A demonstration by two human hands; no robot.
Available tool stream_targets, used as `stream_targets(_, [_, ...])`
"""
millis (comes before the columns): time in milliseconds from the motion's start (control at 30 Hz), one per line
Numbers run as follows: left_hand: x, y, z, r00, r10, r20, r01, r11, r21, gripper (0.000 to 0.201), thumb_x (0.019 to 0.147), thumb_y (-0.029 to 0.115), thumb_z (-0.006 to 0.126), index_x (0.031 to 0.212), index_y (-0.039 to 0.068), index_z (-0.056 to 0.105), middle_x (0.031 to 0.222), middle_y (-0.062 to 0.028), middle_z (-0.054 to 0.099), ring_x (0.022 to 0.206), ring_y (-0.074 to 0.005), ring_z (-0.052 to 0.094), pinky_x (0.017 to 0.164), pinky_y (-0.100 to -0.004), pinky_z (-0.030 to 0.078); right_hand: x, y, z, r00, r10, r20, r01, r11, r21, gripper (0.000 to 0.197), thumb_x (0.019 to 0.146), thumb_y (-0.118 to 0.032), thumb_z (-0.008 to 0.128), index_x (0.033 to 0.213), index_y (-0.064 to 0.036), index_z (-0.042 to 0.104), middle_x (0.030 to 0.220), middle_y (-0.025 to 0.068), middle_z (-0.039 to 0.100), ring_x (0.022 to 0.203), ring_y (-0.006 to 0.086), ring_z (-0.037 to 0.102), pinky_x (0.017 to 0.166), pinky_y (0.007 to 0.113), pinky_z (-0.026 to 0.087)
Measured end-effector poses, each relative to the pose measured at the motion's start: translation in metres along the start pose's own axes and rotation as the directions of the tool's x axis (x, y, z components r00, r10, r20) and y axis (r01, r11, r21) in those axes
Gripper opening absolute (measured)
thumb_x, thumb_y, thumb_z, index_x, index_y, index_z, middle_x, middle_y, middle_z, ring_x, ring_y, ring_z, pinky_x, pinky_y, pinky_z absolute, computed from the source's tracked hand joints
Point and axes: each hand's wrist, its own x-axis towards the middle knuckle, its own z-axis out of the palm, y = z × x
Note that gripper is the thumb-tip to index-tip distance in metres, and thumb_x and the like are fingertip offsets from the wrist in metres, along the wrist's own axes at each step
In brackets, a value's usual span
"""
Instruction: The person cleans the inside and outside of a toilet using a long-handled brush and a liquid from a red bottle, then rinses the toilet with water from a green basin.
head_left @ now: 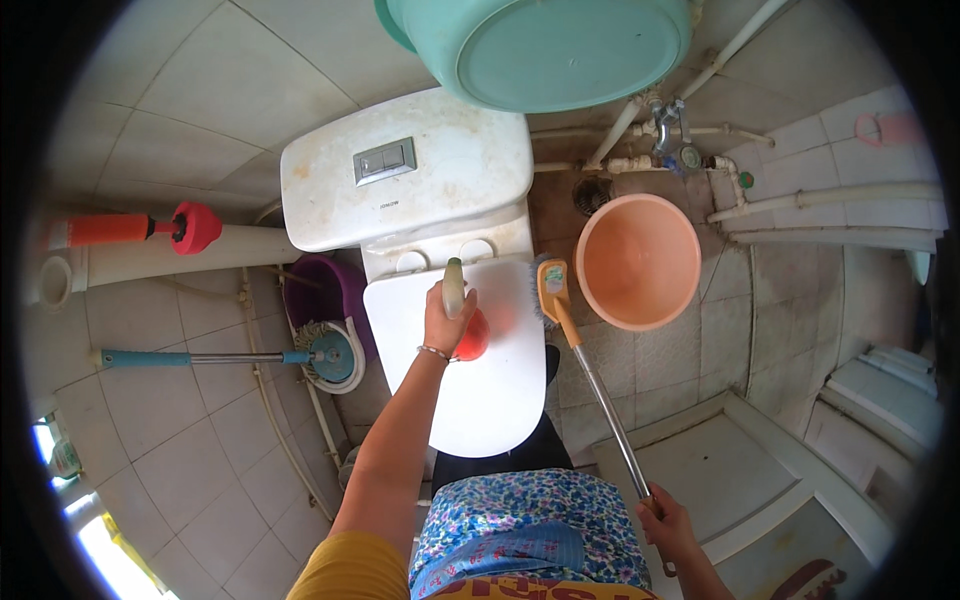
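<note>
My left hand (447,318) is closed round a spray bottle with a pale, green-tipped head (454,288) and a red body (473,338), held over the white toilet lid (490,405). The lid is down, and a red tint shows on it beside the bottle. At the lower right, my right hand (668,522) grips the end of a long-handled scrub brush (603,395). Its silver pole slants up and away to an orange head (553,285) with dark bristles, between the lid and a peach basin (638,262).
Beyond the lid stands the toilet tank (440,150), under a mint-green basin (570,55). To the left are a red plunger (196,228), a purple bucket (325,290) and a blue-handled mop (240,357). Pipes and a tap (663,125) line the far right wall. A white door (720,460) is at lower right.
</note>
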Motion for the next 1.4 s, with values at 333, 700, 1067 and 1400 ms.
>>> stream_targets(333, [0.006,-0.015,0.006,0.996,-0.085,-0.008,0.082,0.983,-0.164,0.028,0.074,0.019,0.065,0.091,-0.001,0.057,0.091,-0.0175,0.060,0.080,-0.0265,0.056,0.070,-0.0352,0.045,0.000,0.000,0.013,0.999,-0.026,0.039,0.025,0.999,0.020,0.047,0.084,-0.010,0.063,0.125,0.0048,0.046,0.072,-0.0008,0.057,0.053,0.0019,0.045,0.047,0.020,0.040])
stream_targets(700, [0.003,0.012,-0.020,0.997,-0.034,0.076,0.040,0.997,-0.072,0.026,0.072,0.012,0.061,0.095,0.000,0.057,0.089,-0.0175,0.060,0.082,-0.0294,0.057,0.073,-0.0357,0.045,-0.003,-0.011,0.029,1.000,-0.006,0.020,0.007,0.998,-0.065,0.048,0.084,-0.013,0.062,0.125,0.0051,0.045,0.069,0.0003,0.055,0.053,0.0032,0.047,0.046,0.021,0.040])
stream_targets(1067, [-0.002,-0.024,-0.039,0.967,-0.248,0.055,0.252,0.965,-0.072,0.040,0.073,0.015,0.062,0.108,-0.002,0.052,0.102,-0.0203,0.055,0.095,-0.0332,0.055,0.084,-0.0374,0.044,-0.007,-0.007,0.033,0.998,-0.043,0.052,0.050,0.987,-0.155,0.045,0.085,-0.017,0.061,0.124,0.0015,0.048,0.066,-0.0008,0.053,0.053,0.0042,0.047,0.046,0.021,0.041])
stream_targets(1400, [0.030,-0.041,-0.041,0.892,-0.451,0.016,0.449,0.884,-0.129,0.028,0.073,0.017,0.063,0.096,0.001,0.057,0.083,-0.0122,0.062,0.077,-0.0240,0.060,0.073,-0.0334,0.046,-0.002,-0.009,0.038,0.999,-0.023,0.025,0.025,0.994,-0.104,0.049,0.083,-0.016,0.063,0.125,0.0034,0.046,0.069,-0.0002,0.054,0.052,0.0041,0.047,0.045,0.021,0.041])
